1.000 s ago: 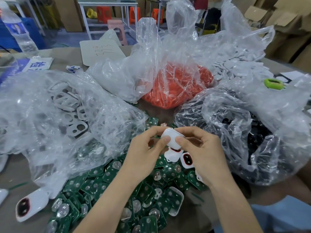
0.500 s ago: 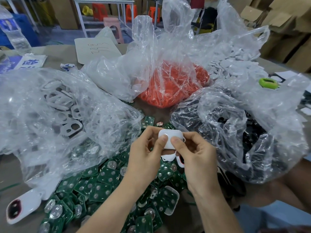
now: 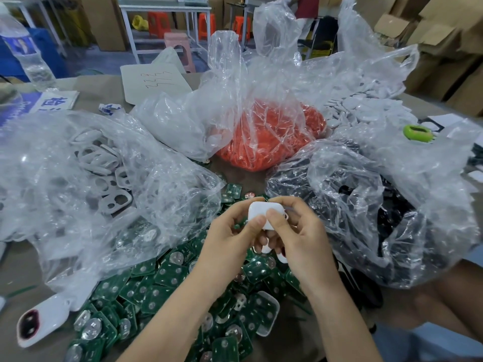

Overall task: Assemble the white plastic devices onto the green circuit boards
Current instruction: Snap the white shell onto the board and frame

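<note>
a white plastic device [image 3: 262, 212] is being pinched btwn both hands, held above the pile of green circuit boards [image 3: 167, 280] on the table [image 3: 15, 267]. its left edge is being gripped by the left hand [image 3: 230, 232], its right edge by the right hand [image 3: 304, 240], w/ both thumbs being pressed on top. clear bags are being kept around the pile: white frames [image 3: 104, 173] at left, orange parts [image 3: 269, 137] behind, black parts [image 3: 371, 218] at right. a 2nd white unit [image 3: 39, 322] w/ a dark window is lying lower left, near the boards.
</note>
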### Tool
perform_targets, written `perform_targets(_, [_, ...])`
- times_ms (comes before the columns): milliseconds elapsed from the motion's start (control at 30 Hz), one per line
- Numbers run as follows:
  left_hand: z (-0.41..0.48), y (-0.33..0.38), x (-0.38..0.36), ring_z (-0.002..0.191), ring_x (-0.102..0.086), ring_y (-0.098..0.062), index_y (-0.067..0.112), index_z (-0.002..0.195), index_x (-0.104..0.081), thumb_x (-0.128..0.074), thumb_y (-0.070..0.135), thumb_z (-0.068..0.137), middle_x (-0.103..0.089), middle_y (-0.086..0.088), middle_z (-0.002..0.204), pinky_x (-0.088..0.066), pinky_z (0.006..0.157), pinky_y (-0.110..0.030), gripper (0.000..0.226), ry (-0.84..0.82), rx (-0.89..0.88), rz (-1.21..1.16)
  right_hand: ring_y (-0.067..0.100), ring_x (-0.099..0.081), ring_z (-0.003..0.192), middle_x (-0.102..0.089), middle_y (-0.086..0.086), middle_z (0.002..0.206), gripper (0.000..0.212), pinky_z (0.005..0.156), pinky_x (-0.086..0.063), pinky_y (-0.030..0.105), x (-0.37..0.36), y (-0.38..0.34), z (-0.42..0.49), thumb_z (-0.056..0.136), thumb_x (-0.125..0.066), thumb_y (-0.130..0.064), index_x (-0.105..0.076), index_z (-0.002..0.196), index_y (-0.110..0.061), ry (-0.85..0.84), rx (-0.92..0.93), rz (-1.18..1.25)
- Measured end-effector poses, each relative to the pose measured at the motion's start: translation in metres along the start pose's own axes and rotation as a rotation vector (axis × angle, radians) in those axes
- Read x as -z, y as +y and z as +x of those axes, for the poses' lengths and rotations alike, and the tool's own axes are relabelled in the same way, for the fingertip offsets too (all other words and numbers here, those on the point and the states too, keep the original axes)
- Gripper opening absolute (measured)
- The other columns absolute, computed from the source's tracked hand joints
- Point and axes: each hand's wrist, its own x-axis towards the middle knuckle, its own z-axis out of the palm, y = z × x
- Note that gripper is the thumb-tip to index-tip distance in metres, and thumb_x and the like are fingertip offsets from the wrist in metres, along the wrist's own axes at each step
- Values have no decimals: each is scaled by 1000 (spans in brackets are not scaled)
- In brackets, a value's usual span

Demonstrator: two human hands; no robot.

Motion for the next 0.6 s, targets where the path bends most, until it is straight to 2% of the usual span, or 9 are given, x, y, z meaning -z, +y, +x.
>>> perform_targets(67, [0, -1, 0, 55, -56, -11, 10, 111, -66, -59, 24, 87, -66, -2, 72, -46, 53, -19, 28, 35, -40, 6, 11, -59, 56, -69, -1, 72, 4, 51, -45, 24, -3, 2, -1, 93, -61, -18, -64, 95, -20, 5, 48, -31])
perform_targets(133, [-1, -4, 0, 51, -54, -10, 9, 104, -65, -57, 20, 92, -63, 2, 64, -42, 50, -18, 19, 89, -84, 76, 11, -61, 59, -70, -4, 75, 5, 52, -48, 27, -9, 6, -4, 92, -62, -16, -61, 91, -20, 44, 96, -62])
perform_targets(200, [-2, -6, -1, 53, -54, -11, 12, 97, -66, -56, 13, 98, -63, 1, 65, -42, 51, -20, 10, 141, -108, 134, 7, -61, 59, -69, -7, 74, 9, 54, -47, 23, -17, 11, -9, 92, -62, -15, -58, 87, -21, 108, 136, -86])
perform_targets(233, [-2, -6, -2, 57, -56, -15, 13, 95, -66, -56, 14, 98, -65, -3, 68, -44, 52, -25, 10, 155, -117, 140, 5, -60, 59, -68, -9, 72, 11, 55, -45, 19, -21, 13, -12, 92, -63, -16, -57, 85, -22, 150, 153, -93])
perform_targets(300, [-3, -5, -4, 66, -59, -33, 14, 94, -67, -55, 22, 93, -67, -13, 78, -48, 58, -42, 14, 168, -126, 120, 5, -59, 59, -66, -10, 69, 15, 55, -41, 13, -27, 15, -15, 91, -64, -19, -55, 81, -25, 218, 183, -112])
perform_targets(367, [-4, -3, -4, 72, -61, -41, 13, 94, -67, -54, 27, 90, -67, -16, 81, -51, 63, -49, 19, 167, -136, 112, 6, -60, 60, -66, -10, 70, 15, 55, -41, 13, -28, 15, -16, 91, -64, -22, -54, 81, -28, 227, 198, -121])
perform_targets(433, [-4, 0, -3, 72, -62, -40, 13, 95, -67, -54, 28, 91, -68, -14, 80, -51, 62, -48, 20, 164, -157, 137, 10, -61, 61, -66, -8, 71, 13, 56, -46, 21, -26, 15, -16, 91, -63, -24, -54, 84, -30, 188, 213, -136])
perform_targets(500, [-5, 2, -2, 65, -61, -32, 13, 95, -66, -55, 25, 93, -68, -9, 77, -51, 58, -39, 17, 155, -180, 137, 11, -62, 61, -66, -8, 72, 12, 57, -49, 25, -24, 13, -16, 91, -63, -29, -52, 86, -32, 165, 268, -195])
perform_targets(600, [-6, 7, -4, 59, -58, -12, 19, 96, -66, -53, 23, 94, -68, -3, 77, -47, 52, -21, 14, 122, -225, 102, 2, -61, 66, -65, -13, 80, 6, 59, -43, 11, -19, 5, -15, 89, -57, -38, -54, 93, -34, 161, 427, -296])
